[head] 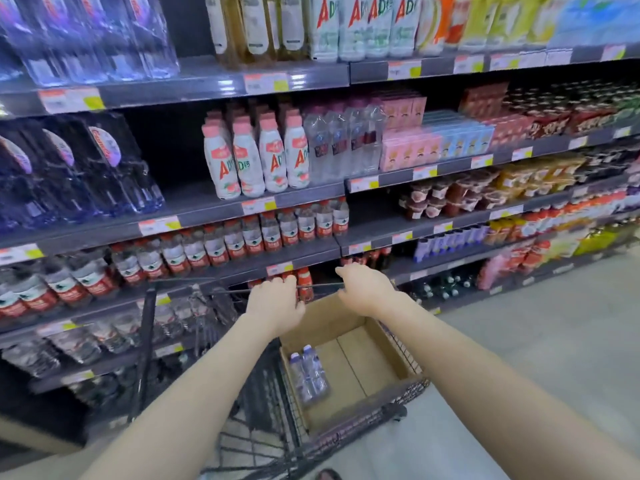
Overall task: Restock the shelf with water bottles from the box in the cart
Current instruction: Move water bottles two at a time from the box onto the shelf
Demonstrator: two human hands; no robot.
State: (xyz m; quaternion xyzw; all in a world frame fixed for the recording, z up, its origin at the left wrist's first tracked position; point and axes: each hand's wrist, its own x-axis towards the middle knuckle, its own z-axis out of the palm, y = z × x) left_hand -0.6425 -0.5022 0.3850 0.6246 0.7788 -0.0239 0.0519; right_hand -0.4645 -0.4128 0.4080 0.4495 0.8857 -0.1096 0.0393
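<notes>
Both hands, left (275, 303) & right (363, 289), grip closed on cart rim (318, 285); box (349, 358) btm partly hidden.

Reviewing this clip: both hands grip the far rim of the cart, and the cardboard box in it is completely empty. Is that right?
Not quite. The left hand and right hand do grip the far rim of the cart, but the cardboard box is not empty: the head view shows a small cluster of water bottles lying against its left wall. The rest of the box floor is bare.
</notes>
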